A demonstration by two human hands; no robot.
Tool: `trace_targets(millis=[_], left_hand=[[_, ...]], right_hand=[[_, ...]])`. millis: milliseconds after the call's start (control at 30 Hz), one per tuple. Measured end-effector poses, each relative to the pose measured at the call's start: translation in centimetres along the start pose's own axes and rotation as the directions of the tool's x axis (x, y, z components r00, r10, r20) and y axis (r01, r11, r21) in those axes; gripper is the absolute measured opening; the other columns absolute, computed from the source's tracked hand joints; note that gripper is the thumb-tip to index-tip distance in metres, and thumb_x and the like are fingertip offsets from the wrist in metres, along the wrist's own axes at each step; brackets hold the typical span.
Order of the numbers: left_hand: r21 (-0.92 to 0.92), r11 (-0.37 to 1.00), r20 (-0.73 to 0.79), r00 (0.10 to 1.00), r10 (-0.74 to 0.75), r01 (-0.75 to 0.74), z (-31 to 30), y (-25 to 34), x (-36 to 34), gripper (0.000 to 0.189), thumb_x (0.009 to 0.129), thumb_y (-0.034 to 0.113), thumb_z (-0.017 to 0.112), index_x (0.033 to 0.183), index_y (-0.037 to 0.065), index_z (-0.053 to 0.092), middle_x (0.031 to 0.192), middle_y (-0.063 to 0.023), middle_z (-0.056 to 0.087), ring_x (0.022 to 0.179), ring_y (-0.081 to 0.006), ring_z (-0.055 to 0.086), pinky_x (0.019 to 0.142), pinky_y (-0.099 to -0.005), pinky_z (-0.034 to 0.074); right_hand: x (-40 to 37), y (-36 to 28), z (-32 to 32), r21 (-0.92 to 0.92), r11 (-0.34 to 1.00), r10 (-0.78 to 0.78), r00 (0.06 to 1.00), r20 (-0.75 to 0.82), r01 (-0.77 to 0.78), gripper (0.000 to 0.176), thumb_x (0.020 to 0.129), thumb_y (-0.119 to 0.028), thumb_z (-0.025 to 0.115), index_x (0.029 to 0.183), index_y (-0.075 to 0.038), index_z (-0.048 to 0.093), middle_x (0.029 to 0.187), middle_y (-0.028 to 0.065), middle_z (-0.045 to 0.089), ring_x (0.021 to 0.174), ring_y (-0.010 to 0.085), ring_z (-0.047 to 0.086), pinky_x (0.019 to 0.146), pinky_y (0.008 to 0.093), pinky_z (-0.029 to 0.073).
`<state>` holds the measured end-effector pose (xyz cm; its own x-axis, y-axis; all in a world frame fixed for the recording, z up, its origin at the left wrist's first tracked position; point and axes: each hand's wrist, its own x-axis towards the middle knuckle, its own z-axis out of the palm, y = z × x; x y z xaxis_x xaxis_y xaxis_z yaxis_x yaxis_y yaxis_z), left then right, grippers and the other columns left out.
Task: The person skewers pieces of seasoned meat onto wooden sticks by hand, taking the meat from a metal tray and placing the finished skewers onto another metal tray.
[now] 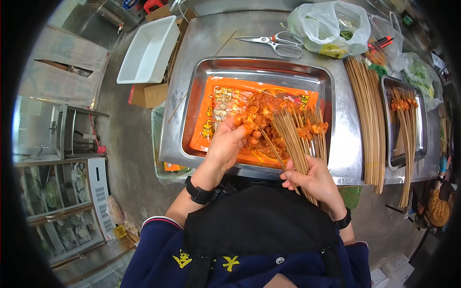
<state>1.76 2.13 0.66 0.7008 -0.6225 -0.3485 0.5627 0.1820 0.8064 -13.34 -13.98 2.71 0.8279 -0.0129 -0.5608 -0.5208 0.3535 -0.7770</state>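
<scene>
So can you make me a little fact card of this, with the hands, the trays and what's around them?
Left hand: fingers at the saucy orange-red food
Right hand: holding a bunch of thin sticks
Big tray: saucy food, printed orange packet
Small tray: food on sticks, ends poking over the edge
Beyond big tray: scissors, spread open
Between trays: long stick bundle

My sleeves (pixel 161 240) are navy, edged in white and red, and my apron (pixel 254 221) is black. The meat (pixel 261 113) is glossy orange-red over an orange bag (pixel 204 126) printed with yellow and black characters. The sticks (pixel 294 139) are tan, the tray (pixel 192 86) silver, the tub (pixel 148 50) white, the scissors' (pixel 273 42) pivot red.
</scene>
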Motion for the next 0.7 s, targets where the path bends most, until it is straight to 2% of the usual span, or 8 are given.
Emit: trace_targets(millis=[100, 167, 267, 400, 500, 567, 700], left_hand=[[-0.033, 0.999, 0.013, 1.000, 0.006, -0.006, 0.6, 0.3, -0.4, 0.018, 0.085, 0.011, 0.053, 0.099, 0.002, 0.057, 0.089, -0.0029, 0.061, 0.073, -0.0099, 0.057, 0.059, -0.0215, 0.047], [-0.142, 0.990, -0.053, 0.999, -0.009, 0.001, 1.1, 0.3, -0.4, 0.018, 0.085, 0.014, 0.054, 0.099, 0.002, 0.057, 0.089, -0.0032, 0.061, 0.074, -0.0100, 0.058, 0.061, -0.0227, 0.048], [-0.068, 0.998, -0.014, 1.000, -0.006, 0.005, 0.1, -0.6, 0.1, 0.019, 0.087, 0.016, 0.052, 0.099, 0.003, 0.057, 0.090, -0.0033, 0.061, 0.074, -0.0100, 0.058, 0.061, -0.0247, 0.049], [-0.069, 0.998, -0.013, 1.000, -0.002, 0.001, 0.3, -0.7, 0.1, 0.019, 0.087, 0.017, 0.052, 0.099, 0.004, 0.057, 0.089, -0.0031, 0.061, 0.073, -0.0100, 0.057, 0.061, -0.0261, 0.049], [-0.123, 0.992, -0.103, 0.995, -0.020, 0.007, 0.5, -0.6, 0.2, 0.019, 0.086, 0.017, 0.053, 0.100, 0.004, 0.057, 0.089, -0.0034, 0.061, 0.071, -0.0100, 0.057, 0.062, -0.0258, 0.049], [-0.216, 0.975, -0.147, 0.989, 0.018, -0.050, 1.3, -0.2, 0.0, 0.019, 0.086, 0.015, 0.054, 0.101, 0.004, 0.056, 0.090, -0.0038, 0.060, 0.071, -0.0103, 0.056, 0.063, -0.0249, 0.048], [-0.172, 0.985, -0.034, 0.999, 0.006, -0.012, 0.1, -0.5, 0.1, 0.019, 0.086, 0.014, 0.053, 0.102, 0.003, 0.055, 0.090, -0.0039, 0.061, 0.072, -0.0105, 0.057, 0.064, -0.0244, 0.048]], right_hand=[[0.0, 0.1, 0.0, 0.011, 1.000, -0.004, 1.000, 0.002, 0.004, 0.013, 0.082, -0.003, 0.055, 0.094, 0.001, 0.051, 0.081, 0.0096, 0.059, 0.066, 0.0115, 0.060, 0.057, 0.0207, 0.049], [0.0, 0.1, 0.0, 0.011, 1.000, -0.009, 1.000, 0.001, 0.009, 0.013, 0.082, -0.003, 0.055, 0.094, 0.001, 0.051, 0.081, 0.0097, 0.059, 0.066, 0.0115, 0.060, 0.057, 0.0209, 0.050], [0.0, 0.1, 0.0, 0.003, 1.000, -0.005, 1.000, -0.008, 0.005, 0.014, 0.082, -0.003, 0.055, 0.094, 0.001, 0.051, 0.080, 0.0098, 0.059, 0.065, 0.0115, 0.060, 0.057, 0.0210, 0.050], [0.0, 0.1, 0.0, -0.008, 1.000, -0.008, 1.000, -0.009, 0.008, 0.014, 0.081, -0.003, 0.055, 0.094, 0.001, 0.051, 0.080, 0.0093, 0.060, 0.066, 0.0115, 0.060, 0.057, 0.0208, 0.050], [0.0, 0.0, 0.1, -0.014, 1.000, -0.011, 1.000, -0.015, 0.011, 0.014, 0.081, -0.003, 0.056, 0.093, 0.001, 0.052, 0.079, 0.0084, 0.060, 0.066, 0.0113, 0.060, 0.056, 0.0204, 0.049], [-0.1, 0.0, 0.1, -0.014, 1.000, -0.017, 1.000, -0.015, 0.017, 0.014, 0.080, -0.003, 0.056, 0.093, 0.001, 0.052, 0.079, 0.0077, 0.060, 0.066, 0.0111, 0.060, 0.056, 0.0202, 0.049], [0.1, 0.2, 0.2, -0.024, 1.000, -0.019, 0.999, -0.036, 0.018, 0.013, 0.079, -0.003, 0.058, 0.090, 0.000, 0.053, 0.077, 0.0052, 0.059, 0.065, 0.0106, 0.061, 0.055, 0.0199, 0.049]])
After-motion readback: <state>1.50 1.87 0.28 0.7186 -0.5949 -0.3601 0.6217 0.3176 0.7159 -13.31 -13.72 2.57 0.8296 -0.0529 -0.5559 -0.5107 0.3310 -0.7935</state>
